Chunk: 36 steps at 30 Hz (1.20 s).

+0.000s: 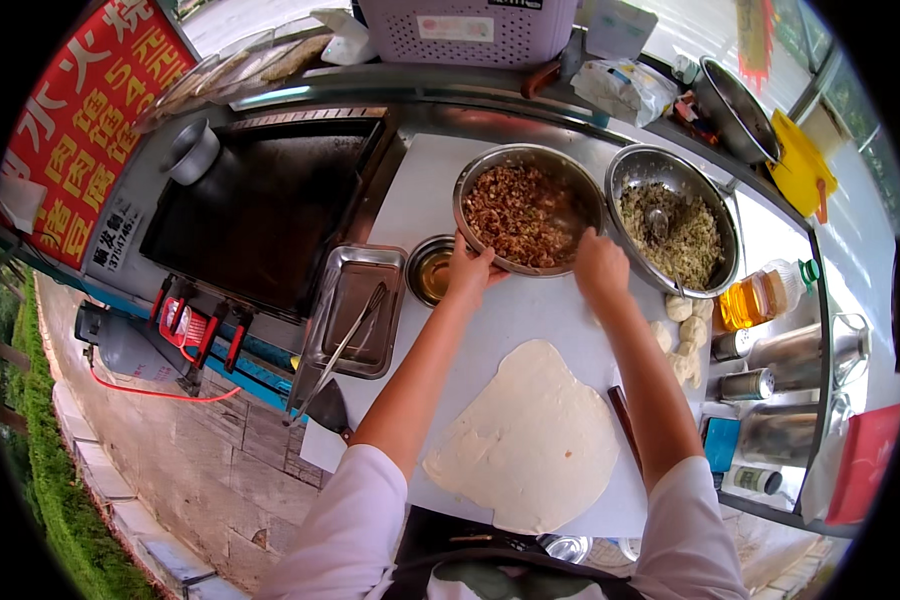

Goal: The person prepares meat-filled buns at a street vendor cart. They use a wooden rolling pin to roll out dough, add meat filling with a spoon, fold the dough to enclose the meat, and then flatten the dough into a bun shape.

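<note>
My left hand (471, 266) grips the near left rim of a steel bowl (461, 214), fingers under its side. Minced meat filling (521, 214) with green bits lies inside. Curled at the bowl's near right rim is my right hand (602, 262); whatever its fingers hold is hidden. Between my forearms, a thin rolled-out sheet of dough (529, 442) lies flat on the white work surface (450, 352). A dark rolling pin (625, 427) shows partly beside my right forearm. Right of the meat stands a second steel bowl (731, 240) with chopped vegetable filling (675, 232) and a spoon (656, 221).
Left are a black griddle (255, 217), a small oil bowl (431, 274), a steel tray (360, 337) with a brush (345, 341) across it, and a spatula (330, 409). Right are dough balls (692, 330), an oil bottle (765, 296) and shaker tins (746, 385). A perforated basket (465, 37) stands behind.
</note>
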{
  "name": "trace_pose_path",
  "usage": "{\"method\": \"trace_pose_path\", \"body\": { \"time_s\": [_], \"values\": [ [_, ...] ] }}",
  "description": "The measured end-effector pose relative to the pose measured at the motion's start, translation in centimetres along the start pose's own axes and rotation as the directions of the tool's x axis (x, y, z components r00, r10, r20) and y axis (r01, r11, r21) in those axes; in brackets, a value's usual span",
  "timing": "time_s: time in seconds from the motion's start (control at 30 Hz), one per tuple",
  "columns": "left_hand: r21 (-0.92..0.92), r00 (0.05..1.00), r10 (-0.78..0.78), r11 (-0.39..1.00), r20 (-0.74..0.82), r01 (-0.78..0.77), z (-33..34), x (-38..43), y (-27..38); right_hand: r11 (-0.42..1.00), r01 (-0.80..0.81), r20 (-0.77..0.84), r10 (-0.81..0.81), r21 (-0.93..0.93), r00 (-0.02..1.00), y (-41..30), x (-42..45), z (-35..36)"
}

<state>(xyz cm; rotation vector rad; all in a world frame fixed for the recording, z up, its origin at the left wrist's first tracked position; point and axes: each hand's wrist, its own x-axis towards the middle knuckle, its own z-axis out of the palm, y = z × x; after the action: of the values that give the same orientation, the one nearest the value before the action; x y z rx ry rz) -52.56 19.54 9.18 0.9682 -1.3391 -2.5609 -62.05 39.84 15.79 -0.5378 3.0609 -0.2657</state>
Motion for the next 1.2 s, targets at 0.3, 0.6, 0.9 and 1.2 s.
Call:
{"method": "trace_pose_path", "body": {
  "time_s": [0.3, 0.6, 0.9, 1.2],
  "values": [
    [0.552, 0.923, 0.377, 0.787, -0.081, -0.273, 1.0, -2.2, -0.6, 0.989, 0.148, 0.196, -0.148, 0.013, 0.969, -1.2, -0.5, 1.5],
    [0.904, 0.556, 0.725, -0.231, 0.407, -0.36, 1.4, 1.3, -1.6, 0.941, 0.31, 0.221, -0.334, 0.136, 0.916, -2.8, -0.5, 1.0],
    [0.823, 0.608, 0.654, -0.042, 0.451, -0.566, 2.0, 1.8, 0.7, 0.373, -0.53, 0.64, -0.307, 0.762, 0.705, 0.9, 2.7, 2.3],
    [-0.232, 0.99, 0.13, 0.963, -0.055, -0.14, 3.8, -2.9, 6.2, 0.014, -0.536, 0.521, -0.25, 0.844, 0.816, 1.9, -2.4, -6.5]
  ]
}}
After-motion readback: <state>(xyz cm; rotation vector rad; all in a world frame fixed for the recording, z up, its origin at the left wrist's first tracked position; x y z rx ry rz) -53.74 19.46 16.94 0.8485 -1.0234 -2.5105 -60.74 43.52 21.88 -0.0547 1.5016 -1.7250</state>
